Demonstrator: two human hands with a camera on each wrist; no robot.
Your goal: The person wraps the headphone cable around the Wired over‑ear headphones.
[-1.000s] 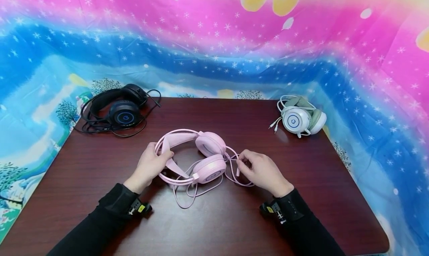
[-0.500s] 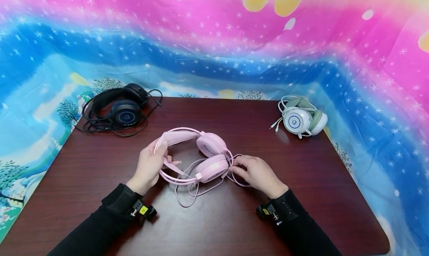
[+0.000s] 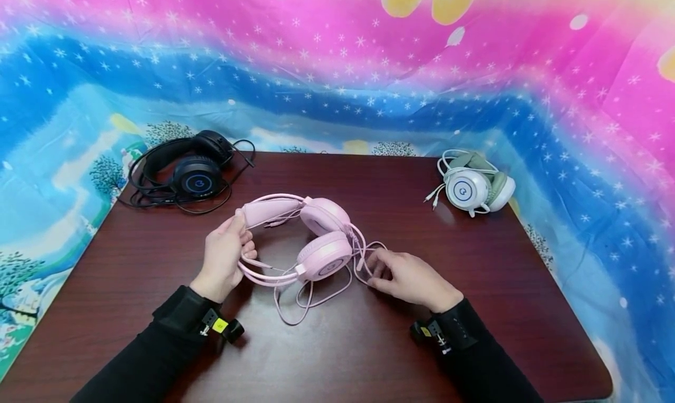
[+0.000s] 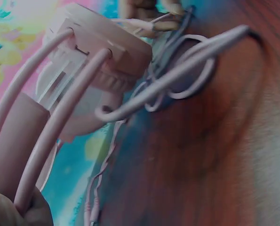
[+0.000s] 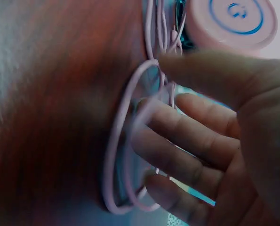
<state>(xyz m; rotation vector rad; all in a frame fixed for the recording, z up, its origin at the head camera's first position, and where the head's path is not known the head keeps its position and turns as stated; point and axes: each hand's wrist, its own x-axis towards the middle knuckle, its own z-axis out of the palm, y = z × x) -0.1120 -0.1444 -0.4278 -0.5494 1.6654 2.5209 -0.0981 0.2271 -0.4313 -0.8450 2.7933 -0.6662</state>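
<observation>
A pink over-ear headset (image 3: 324, 255) is near the middle of the table in the head view, its ear cups toward the right. My left hand (image 3: 221, 258) grips its headband at the left end, thumb on top. In the left wrist view, the twin headband tubes (image 4: 64, 117) run from my fingers to an ear cup (image 4: 102, 44). My right hand (image 3: 413, 279) is beside the pink cable (image 3: 358, 272), right of the ear cups. The right wrist view has its thumb apart from loosely bent fingers (image 5: 182, 155), which lie against cable loops (image 5: 112, 155).
A black headset (image 3: 195, 174) with coiled cable lies at the table's back left. At the back right is a white and green headset (image 3: 466, 186), its plugs pointing left. A colourful cloth (image 3: 337, 116) surrounds the wooden table (image 3: 337, 356).
The headset has tilted and shifted slightly left and away from me with my left hand. My right thumb and fingers closed in beside the ear cup, then parted and moved back a little.
</observation>
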